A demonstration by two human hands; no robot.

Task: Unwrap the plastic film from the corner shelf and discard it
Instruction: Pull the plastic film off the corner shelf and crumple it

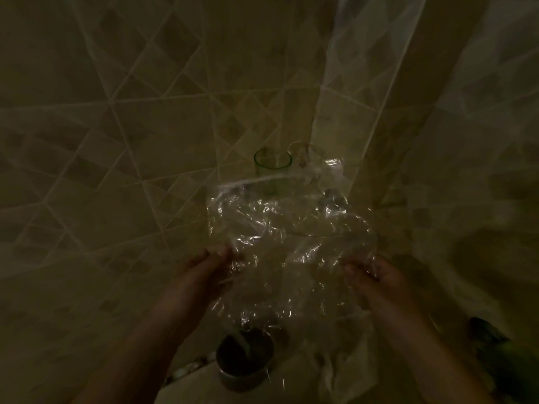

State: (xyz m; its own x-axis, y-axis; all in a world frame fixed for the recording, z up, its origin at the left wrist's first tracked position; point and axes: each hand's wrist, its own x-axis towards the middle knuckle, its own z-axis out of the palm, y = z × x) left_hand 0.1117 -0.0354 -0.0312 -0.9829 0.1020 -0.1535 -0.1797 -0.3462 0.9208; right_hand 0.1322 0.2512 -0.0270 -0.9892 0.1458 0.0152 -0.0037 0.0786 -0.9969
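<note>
The scene is very dark. A crinkled sheet of clear plastic film (pixel 285 234) is stretched in front of me between both hands. My left hand (pixel 204 272) pinches its left edge and my right hand (pixel 370 272) grips its right edge. Behind and under the film, in the tiled corner, the corner shelf (pixel 309 228) shows only faintly. A green-rimmed glass (pixel 272 167) and a clear glass (pixel 297 150) stand on it, partly veiled by the film.
Tiled walls (pixel 116 141) with a diamond pattern meet in the corner ahead. A dark metal cup (pixel 245 363) stands lower down, below the film. A dark object (pixel 490 339) sits at the lower right.
</note>
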